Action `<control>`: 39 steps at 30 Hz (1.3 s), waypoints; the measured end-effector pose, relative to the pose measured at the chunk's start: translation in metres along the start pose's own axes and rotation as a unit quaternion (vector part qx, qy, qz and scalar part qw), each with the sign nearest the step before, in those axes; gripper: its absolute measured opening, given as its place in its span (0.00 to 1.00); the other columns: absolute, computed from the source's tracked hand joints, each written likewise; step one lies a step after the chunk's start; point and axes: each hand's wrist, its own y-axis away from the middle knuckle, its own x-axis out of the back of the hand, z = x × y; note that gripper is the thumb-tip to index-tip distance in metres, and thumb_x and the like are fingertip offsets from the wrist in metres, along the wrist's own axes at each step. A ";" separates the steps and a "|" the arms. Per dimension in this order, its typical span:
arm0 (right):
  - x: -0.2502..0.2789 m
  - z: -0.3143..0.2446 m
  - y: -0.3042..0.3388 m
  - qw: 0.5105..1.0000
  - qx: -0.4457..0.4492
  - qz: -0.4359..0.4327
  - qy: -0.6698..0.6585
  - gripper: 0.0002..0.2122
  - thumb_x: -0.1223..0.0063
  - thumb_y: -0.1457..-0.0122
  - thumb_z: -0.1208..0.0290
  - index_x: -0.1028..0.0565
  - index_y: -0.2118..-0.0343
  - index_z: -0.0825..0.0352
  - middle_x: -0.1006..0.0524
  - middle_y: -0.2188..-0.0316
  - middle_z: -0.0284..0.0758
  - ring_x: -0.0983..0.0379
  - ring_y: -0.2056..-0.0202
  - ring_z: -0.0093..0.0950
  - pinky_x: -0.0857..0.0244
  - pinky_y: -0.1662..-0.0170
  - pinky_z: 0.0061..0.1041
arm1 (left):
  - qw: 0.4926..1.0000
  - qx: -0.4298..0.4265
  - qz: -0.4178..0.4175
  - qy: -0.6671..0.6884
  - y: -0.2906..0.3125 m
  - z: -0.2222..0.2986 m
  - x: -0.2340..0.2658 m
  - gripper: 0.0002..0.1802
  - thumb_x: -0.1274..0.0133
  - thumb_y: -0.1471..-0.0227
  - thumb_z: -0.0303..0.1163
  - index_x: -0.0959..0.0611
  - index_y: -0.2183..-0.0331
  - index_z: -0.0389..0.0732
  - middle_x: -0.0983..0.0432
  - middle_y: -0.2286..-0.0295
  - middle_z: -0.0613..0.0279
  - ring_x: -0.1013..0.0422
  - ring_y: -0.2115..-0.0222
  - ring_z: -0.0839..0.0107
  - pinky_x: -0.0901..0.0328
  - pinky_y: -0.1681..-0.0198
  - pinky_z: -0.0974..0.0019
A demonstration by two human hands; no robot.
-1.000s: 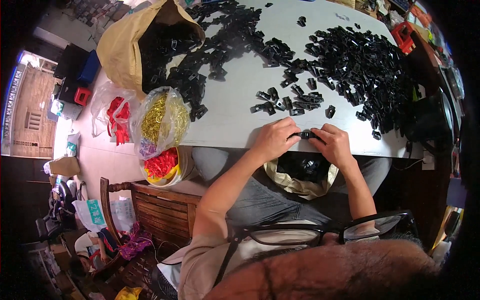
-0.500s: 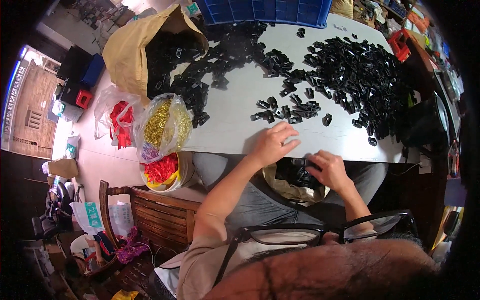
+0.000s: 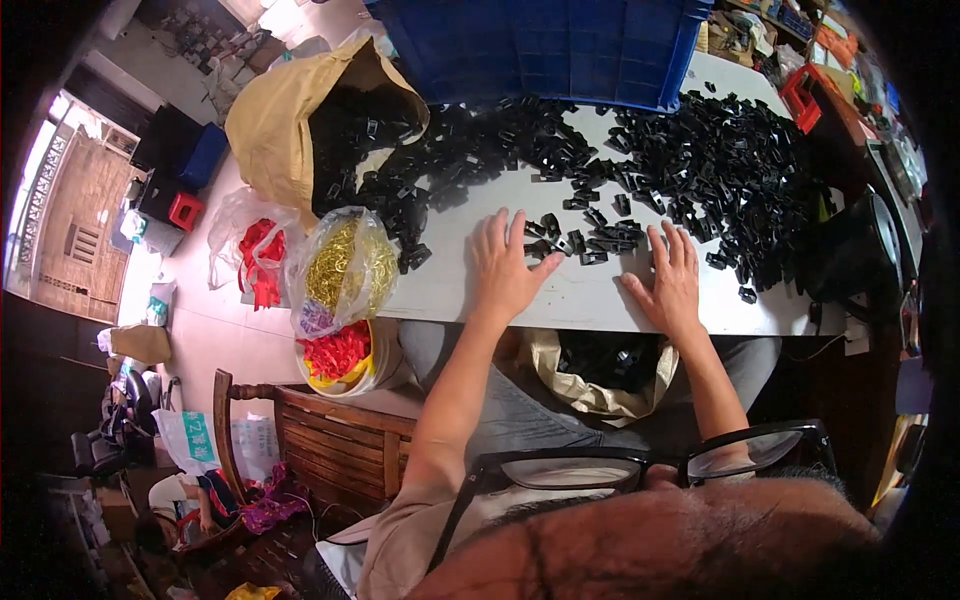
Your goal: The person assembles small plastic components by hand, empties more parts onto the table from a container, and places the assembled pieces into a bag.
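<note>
My left hand (image 3: 508,275) lies on the white table (image 3: 440,285) with its fingers stretched out. To the right, my right hand (image 3: 668,285) rests there too, fingers spread. Between them is a small cluster of black plastic clip-like parts (image 3: 608,240); my left thumb is close to its near edge. Neither hand holds anything. A beige sack (image 3: 545,365) gapes in my lap below the table edge, with more black parts (image 3: 610,355) inside. A large heap of the same parts (image 3: 745,165) spreads beyond my right hand.
At the far side stands a blue plastic crate (image 3: 560,55). A tan paper sack (image 3: 270,135) spills black parts at the far left. Beside it are a clear bag of gold-coloured pieces (image 3: 350,265), red ribbons (image 3: 262,262) and a bucket (image 3: 380,365). A wooden bench (image 3: 335,435) stands left.
Both hands have moved: the right up from the lap sack onto the table, the left away from it and farther forward. Their fingers have spread. The blue crate appears nearer, hiding more tabletop.
</note>
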 end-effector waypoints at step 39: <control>-0.036 0.034 -0.138 0.976 0.213 0.020 0.036 0.14 0.37 0.42 0.59 0.17 0.60 0.64 0.23 0.57 0.39 0.30 0.45 0.41 0.39 0.34 0.44 | 0.995 -0.053 -0.022 0.077 -0.239 0.020 -0.105 0.37 0.44 0.41 0.67 0.18 0.40 0.55 0.25 0.38 0.60 0.32 0.37 0.51 0.44 0.34 0.37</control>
